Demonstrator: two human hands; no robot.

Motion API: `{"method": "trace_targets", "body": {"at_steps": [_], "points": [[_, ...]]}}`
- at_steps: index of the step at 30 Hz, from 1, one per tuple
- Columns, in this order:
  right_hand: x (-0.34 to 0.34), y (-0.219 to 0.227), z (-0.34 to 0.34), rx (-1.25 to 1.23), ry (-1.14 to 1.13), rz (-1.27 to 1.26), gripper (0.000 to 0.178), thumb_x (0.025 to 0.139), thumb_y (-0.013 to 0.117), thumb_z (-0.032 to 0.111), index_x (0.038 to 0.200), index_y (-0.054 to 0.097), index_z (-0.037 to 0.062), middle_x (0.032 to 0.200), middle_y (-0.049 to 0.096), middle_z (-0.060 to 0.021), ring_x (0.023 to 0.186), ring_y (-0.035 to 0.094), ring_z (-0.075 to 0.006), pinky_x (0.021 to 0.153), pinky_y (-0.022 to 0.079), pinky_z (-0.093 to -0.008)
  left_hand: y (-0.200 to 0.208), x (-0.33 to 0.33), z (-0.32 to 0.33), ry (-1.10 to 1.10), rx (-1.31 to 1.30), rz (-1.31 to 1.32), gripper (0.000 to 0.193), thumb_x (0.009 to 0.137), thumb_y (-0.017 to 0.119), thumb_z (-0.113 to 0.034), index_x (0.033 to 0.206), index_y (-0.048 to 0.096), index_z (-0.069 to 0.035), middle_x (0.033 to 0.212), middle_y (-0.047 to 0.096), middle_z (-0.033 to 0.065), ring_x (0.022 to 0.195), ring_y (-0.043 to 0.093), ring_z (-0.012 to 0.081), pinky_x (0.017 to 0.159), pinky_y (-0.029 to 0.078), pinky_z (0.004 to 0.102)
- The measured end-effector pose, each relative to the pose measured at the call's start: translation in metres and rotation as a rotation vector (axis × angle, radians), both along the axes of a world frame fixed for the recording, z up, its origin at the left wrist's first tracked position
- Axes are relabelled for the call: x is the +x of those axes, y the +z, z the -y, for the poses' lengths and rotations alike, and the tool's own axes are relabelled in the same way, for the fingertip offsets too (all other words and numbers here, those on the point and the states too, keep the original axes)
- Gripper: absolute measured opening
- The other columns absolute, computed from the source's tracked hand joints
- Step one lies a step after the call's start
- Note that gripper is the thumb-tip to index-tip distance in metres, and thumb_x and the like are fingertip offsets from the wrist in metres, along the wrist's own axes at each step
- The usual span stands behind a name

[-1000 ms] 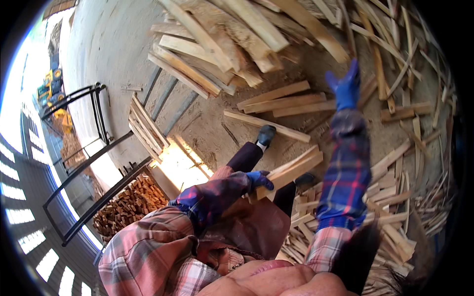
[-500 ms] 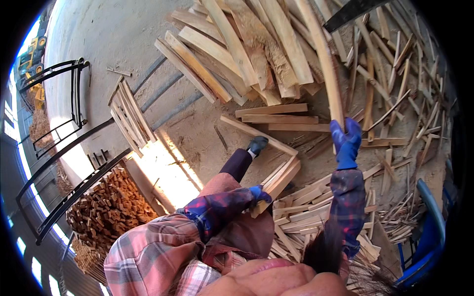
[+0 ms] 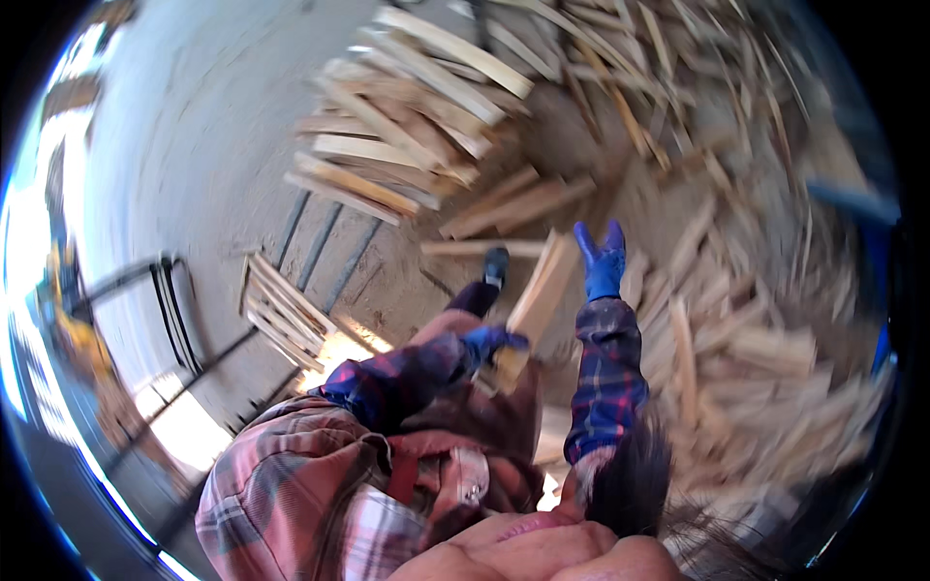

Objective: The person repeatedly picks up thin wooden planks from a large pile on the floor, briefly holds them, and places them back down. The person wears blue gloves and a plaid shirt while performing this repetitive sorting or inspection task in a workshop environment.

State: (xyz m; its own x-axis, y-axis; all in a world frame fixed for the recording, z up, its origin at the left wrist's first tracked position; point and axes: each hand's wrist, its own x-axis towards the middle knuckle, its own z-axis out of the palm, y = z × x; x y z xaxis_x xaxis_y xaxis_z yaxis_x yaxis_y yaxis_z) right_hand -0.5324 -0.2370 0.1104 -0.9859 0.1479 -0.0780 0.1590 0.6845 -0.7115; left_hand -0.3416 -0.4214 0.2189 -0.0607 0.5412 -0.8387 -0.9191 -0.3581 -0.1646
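Observation:
My left hand (image 3: 492, 343), in a blue glove, is closed on a small bundle of wooden strips (image 3: 544, 289). The bundle tilts upward and to the right, its lower end by my lap. Just right of its upper end my right hand (image 3: 603, 263), gloved in blue, has its fingers spread and holds nothing. A few loose boards (image 3: 518, 205) lie on the floor beyond the bundle.
A heap of wooden boards (image 3: 407, 126) covers the floor ahead. Thin offcuts (image 3: 639, 107) lie scattered at the far right, and a blurred pile of short wood pieces (image 3: 756, 368) sits at right. Several strips rest on grey bars (image 3: 312, 250) at left, near a black metal frame (image 3: 174, 315).
My right hand has let go of the long strip and moved left toward the bundle. The left hand keeps its hold, and the bundle points more upward. The whole view has turned.

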Motion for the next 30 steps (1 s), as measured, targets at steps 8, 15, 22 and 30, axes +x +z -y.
{"method": "trace_targets", "body": {"at_steps": [8, 15, 22, 30], "points": [[0.309, 0.089, -0.12, -1.656, -0.648, 0.464, 0.049, 0.091, 0.049, 0.05, 0.113, 0.055, 0.0069, 0.093, 0.062, -0.0121, 0.081, 0.061, -0.0227, 0.074, 0.051, -0.0368, 0.059, 0.107, -0.155, -0.286, -0.079, -0.582, 0.061, 0.076, 0.073, -0.016, 0.127, 0.042, -0.003, 0.098, 0.061, 0.0111, 0.082, 0.063, 0.0224, 0.07, 0.053, 0.0347], [0.641, 0.24, -0.214, -1.796, -1.149, -0.109, 0.045, 0.081, 0.066, 0.044, 0.105, 0.063, 0.0068, 0.09, 0.066, -0.0118, 0.077, 0.064, -0.0225, 0.075, 0.052, -0.0346, 0.12, 0.385, -0.281, -0.858, 0.069, -0.929, 0.081, 0.077, 0.072, -0.012, 0.14, 0.021, -0.006, 0.12, 0.049, 0.0132, 0.103, 0.054, 0.0235, 0.083, 0.05, 0.0361], [0.92, 0.333, -0.226, -1.657, -1.552, -1.013, 0.046, 0.076, 0.071, 0.037, 0.109, 0.061, 0.0071, 0.091, 0.065, -0.0105, 0.078, 0.063, -0.0218, 0.072, 0.052, -0.0333, 0.21, 0.603, -0.367, -1.351, 0.746, -1.423, 0.082, 0.074, 0.071, -0.023, 0.138, 0.026, 0.001, 0.121, 0.049, 0.0184, 0.107, 0.053, 0.0265, 0.09, 0.045, 0.0354], [1.09, 0.457, -0.171, -0.718, -1.936, -1.638, 0.062, 0.08, 0.067, 0.041, 0.123, 0.049, 0.0007, 0.099, 0.061, -0.0122, 0.086, 0.061, -0.024, 0.078, 0.052, -0.0346, 0.287, 0.687, -0.421, -1.493, 1.232, -1.227, 0.085, 0.081, 0.07, -0.023, 0.145, 0.017, -0.004, 0.142, 0.03, 0.0183, 0.13, 0.034, 0.028, 0.104, 0.034, 0.0359]]}}
